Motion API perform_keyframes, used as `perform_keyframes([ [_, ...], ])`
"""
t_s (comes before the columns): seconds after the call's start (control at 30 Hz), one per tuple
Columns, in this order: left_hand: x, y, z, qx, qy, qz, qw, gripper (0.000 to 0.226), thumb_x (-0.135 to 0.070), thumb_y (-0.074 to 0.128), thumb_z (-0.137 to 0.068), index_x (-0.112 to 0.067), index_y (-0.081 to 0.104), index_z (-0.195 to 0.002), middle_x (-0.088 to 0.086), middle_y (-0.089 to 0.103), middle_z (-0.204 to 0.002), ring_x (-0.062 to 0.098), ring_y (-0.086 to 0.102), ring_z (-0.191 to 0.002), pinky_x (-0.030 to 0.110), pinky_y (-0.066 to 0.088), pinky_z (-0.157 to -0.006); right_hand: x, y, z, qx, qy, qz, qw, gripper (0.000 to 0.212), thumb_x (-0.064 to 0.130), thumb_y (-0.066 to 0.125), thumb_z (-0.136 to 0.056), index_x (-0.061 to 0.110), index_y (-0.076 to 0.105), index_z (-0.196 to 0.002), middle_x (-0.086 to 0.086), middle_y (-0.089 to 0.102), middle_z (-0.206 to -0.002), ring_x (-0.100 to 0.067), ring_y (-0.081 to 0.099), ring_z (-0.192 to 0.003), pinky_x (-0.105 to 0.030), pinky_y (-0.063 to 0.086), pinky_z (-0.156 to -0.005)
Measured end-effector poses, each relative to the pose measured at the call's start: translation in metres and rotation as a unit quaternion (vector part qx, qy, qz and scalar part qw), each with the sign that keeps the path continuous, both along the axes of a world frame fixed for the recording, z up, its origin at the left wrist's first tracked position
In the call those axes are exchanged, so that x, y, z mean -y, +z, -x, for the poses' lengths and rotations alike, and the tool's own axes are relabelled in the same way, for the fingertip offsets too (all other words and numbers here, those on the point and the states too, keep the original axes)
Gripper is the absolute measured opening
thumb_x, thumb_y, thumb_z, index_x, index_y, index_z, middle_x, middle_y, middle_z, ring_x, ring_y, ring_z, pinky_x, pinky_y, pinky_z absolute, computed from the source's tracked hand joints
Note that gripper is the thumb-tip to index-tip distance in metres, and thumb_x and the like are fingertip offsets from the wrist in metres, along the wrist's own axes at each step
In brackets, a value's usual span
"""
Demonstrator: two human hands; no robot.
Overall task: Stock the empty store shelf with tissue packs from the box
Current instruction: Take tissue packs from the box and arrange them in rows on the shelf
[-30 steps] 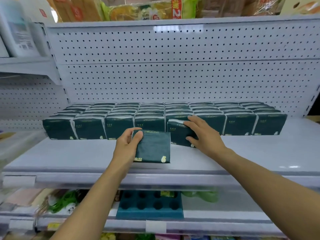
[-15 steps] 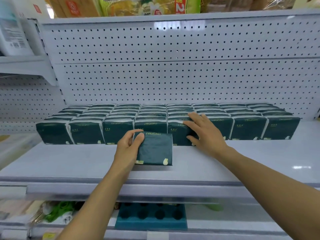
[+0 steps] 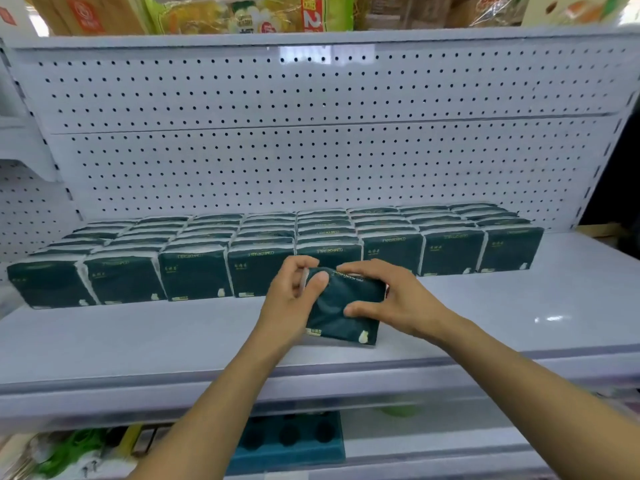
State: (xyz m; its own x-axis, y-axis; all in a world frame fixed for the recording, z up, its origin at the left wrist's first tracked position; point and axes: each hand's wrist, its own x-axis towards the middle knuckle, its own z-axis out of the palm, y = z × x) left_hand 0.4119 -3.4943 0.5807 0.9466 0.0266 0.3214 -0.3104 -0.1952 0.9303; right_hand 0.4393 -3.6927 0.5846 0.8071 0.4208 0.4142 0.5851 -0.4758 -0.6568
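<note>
Our left hand [image 3: 292, 299] grips the upper left corner of a dark green tissue pack [image 3: 341, 311], thumb pressed on its front face and the other fingers curled round its top edge; our right hand [image 3: 394, 303] holds the same pack from the right, fingers lying over its top edge and thumb pressing the front face lower down; between the two hands the wrapper creases and dents. The pack stands tilted on the white shelf [image 3: 138, 341], its lower edge on the shelf surface and its top leaning back toward the stocked row [image 3: 263, 268]; it sits just in front of that row, about level with the fifth column from the left, though we cannot tell whether it touches the packs behind it.

The row runs across the back of the shelf in eight columns of matching dark green packs, each column several deep, reaching to the white pegboard back panel [image 3: 311, 150]; the front strip of the shelf to the left and right of our hands is bare white metal. Above the pegboard a higher shelf carries yellow and orange packaged goods [image 3: 221, 12]; below, between our forearms, a teal tray with round dark hollows [image 3: 291, 441] lies on a lower shelf, with green packaging [image 3: 72, 452] blurred at the lower left.
</note>
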Motion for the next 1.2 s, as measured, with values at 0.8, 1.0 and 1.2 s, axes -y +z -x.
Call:
perform_keyframes([
  [0.8, 0.013, -0.022, -0.100, 0.205, 0.176, -0.664, 0.698, 0.095, -0.060, 0.057, -0.089, -0.023, 0.001, -0.157, 0.000, 0.009, -0.165, 0.018, 0.004, -0.152, 0.047, -0.017, -0.116, 0.062, -0.031, -0.066, 0.261, -0.261, 0.269, 0.889, 0.072, 0.036, 0.077, -0.076, 0.021, 0.046, -0.139, -0.007, 0.042, -0.148, -0.028, 0.035, -0.141, -0.051, 0.028, -0.115],
  [1.0, 0.015, -0.023, -0.101, 0.201, 0.173, -0.662, 0.702, 0.093, -0.058, 0.052, -0.092, -0.024, -0.006, -0.156, -0.002, 0.001, -0.165, 0.017, -0.002, -0.152, 0.047, -0.018, -0.116, 0.051, -0.031, -0.059, 0.303, -0.236, 0.325, 0.864, 0.081, 0.049, 0.062, -0.083, 0.029, 0.025, -0.151, -0.005, 0.023, -0.160, -0.027, 0.021, -0.147, -0.056, 0.023, -0.115],
  [1.2, 0.012, -0.023, -0.102, 0.211, 0.174, -0.655, 0.705, 0.097, -0.058, 0.065, -0.083, -0.023, 0.011, -0.157, 0.000, 0.021, -0.163, 0.019, 0.016, -0.151, 0.048, -0.010, -0.119, 0.050, -0.030, -0.063, 0.273, -0.284, 0.333, 0.857, 0.079, 0.051, 0.068, -0.079, 0.031, 0.031, -0.146, -0.005, 0.035, -0.154, -0.028, 0.032, -0.143, -0.061, 0.031, -0.108],
])
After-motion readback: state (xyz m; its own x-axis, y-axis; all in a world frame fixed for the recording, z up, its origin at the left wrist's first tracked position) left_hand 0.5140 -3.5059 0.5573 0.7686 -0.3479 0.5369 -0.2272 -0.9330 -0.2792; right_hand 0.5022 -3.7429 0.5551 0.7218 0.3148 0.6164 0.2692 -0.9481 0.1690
